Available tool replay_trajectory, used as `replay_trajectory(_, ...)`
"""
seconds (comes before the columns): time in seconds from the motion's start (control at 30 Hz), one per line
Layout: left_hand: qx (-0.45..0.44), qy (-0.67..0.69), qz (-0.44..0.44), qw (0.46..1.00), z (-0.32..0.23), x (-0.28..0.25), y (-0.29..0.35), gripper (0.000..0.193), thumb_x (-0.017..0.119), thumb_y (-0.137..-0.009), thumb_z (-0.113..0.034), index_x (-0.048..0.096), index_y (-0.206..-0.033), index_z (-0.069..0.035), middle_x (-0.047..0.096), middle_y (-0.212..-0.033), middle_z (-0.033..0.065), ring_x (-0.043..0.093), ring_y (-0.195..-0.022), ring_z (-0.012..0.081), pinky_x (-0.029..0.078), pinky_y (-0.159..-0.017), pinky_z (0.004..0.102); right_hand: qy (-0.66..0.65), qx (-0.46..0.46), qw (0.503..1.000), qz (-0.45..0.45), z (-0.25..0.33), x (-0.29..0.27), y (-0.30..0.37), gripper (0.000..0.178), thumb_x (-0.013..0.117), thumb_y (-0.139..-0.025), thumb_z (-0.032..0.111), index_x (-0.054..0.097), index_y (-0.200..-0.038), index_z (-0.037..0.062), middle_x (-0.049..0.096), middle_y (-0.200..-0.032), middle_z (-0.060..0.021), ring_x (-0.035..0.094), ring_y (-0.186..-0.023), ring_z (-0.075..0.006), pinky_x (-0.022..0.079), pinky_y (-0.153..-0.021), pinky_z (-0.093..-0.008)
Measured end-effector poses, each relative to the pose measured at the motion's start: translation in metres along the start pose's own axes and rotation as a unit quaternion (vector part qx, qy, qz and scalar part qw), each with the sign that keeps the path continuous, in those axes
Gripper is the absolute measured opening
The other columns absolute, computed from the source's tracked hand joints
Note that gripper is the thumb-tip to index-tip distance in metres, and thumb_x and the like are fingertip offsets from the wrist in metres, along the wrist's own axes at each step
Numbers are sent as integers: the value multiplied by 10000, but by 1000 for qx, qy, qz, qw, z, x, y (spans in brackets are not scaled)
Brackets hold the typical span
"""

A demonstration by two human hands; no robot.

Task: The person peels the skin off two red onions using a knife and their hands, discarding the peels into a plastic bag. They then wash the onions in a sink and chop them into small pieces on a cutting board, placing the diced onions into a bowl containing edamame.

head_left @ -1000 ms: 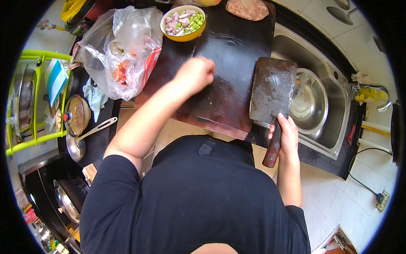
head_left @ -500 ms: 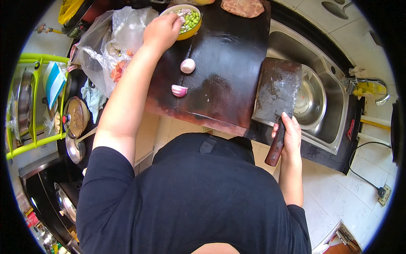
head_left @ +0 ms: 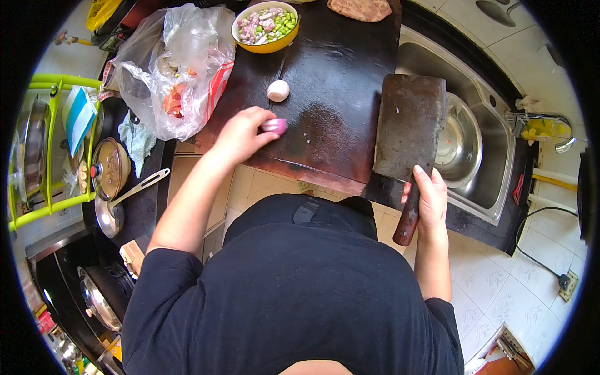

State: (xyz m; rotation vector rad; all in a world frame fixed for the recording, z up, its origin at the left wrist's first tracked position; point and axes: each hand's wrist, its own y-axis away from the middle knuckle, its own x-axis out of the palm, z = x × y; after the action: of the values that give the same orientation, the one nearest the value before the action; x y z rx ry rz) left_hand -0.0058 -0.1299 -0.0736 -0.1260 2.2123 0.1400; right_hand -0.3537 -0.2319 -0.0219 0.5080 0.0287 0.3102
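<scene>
One view, from the head camera, covers the whole scene. Left hand (head_left: 240, 134) rests on the dark cutting board (head_left: 337, 119), fingers curled over a small purple-pink shallot (head_left: 275, 125) and pinning it to the board near the board's front-left part. Only the shallot's right end shows past the fingertips: glossy, rounded skin, purple-pink with a paler edge. A second bulb (head_left: 278, 90), pale pink-white and egg-shaped, lies loose on the board just beyond the hand, apart from it. Right hand (head_left: 427, 203) is clenched around the dark handle of a cleaver (head_left: 409, 128); the broad, rectangular, dull grey blade lies flat across the board's right edge, partly over the sink (head_left: 494, 181). A steel bowl (head_left: 459, 140) sits in the sink basin. At the board's far edge stands a yellow bowl (head_left: 265, 26) holding chopped green and pinkish pieces, and a flat brown piece of food (head_left: 361, 9) lies to its right. A crumpled clear plastic bag (head_left: 172, 69) with red and orange contents sits left of the board.
</scene>
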Motion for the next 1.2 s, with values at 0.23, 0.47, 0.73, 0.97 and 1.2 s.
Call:
replay_trajectory(0.23, 27, 48, -148, 987, -43, 72, -6, 336, 765, -666, -212, 613, -914, -43, 603, -932, 102, 580, -894, 291, 468, -783, 375, 263, -79, 958, 86, 17, 8, 7, 189, 608, -870, 196, 582, -863, 10, 555, -637, -14, 518, -569, -73, 429, -536, -241)
replay_trajectory(0.47, 64, 148, -225, 961, -33, 80, 8, 197, 706, -725, -42, 615, -896, -7, 602, -906, 103, 606, -816, 236, 496, -711, 318, 542, -220, 802, 118, 33, 45, 21, 226, 606, -820, 269, 638, -903, 61, 621, -716, -154, 617, -674, -337, 489, -608, -382)
replay_trajectory(0.73, 76, 159, -261, 949, -31, 83, 6, 110, 673, -731, -38, 606, -813, -11, 620, -831, 118, 607, -777, 292, 492, -697, 356, 619, -243, 732, 146, 35, 56, 16, 218, 596, -823, 261, 604, -836, 44, 605, -669, -160, 610, -637, -344, 489, -587, -416)
replay_trajectory(0.97, 80, 144, -268, 949, -30, 85, 6, 108, 677, -729, -34, 600, -801, -10, 618, -819, 118, 608, -779, 289, 493, -697, 360, 674, -239, 683, 152, 18, 80, -1, 251, 552, -840, 275, 589, -810, 29, 608, -679, -181, 613, -651, -353, 498, -613, -430)
replay_trajectory(1.2, 61, 182, -29, 981, -33, 43, -7, 531, 708, -661, -38, 523, -1156, -94, 505, -1226, 65, 605, -918, 251, 509, -808, 354, 441, -197, 868, 114, 31, 38, 18, 223, 587, -844, 220, 607, -872, 0, 611, -709, -158, 618, -648, -266, 478, -619, -339)
